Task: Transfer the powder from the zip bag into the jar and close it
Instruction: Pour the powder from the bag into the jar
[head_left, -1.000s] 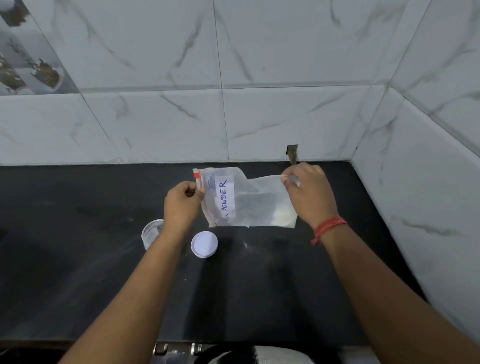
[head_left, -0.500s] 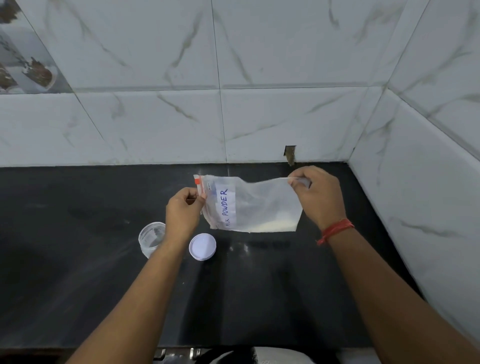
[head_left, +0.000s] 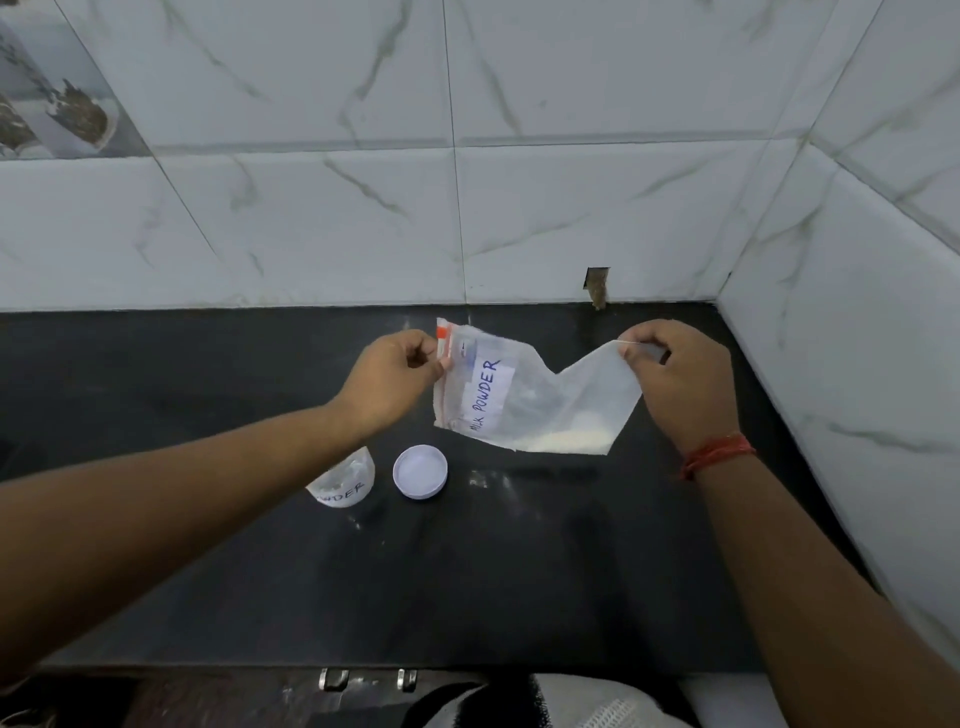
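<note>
Head view: the left hand (head_left: 389, 376) and right hand (head_left: 675, 379) pinch opposite corners of the zip bag (head_left: 524, 395) above the black counter (head_left: 519, 571). The open jar (head_left: 343, 480) and lid (head_left: 420, 471) sit below, side by side.

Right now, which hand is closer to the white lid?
Left. The left hand is just above the white lid; the right hand is far off to the lid's right.
</note>
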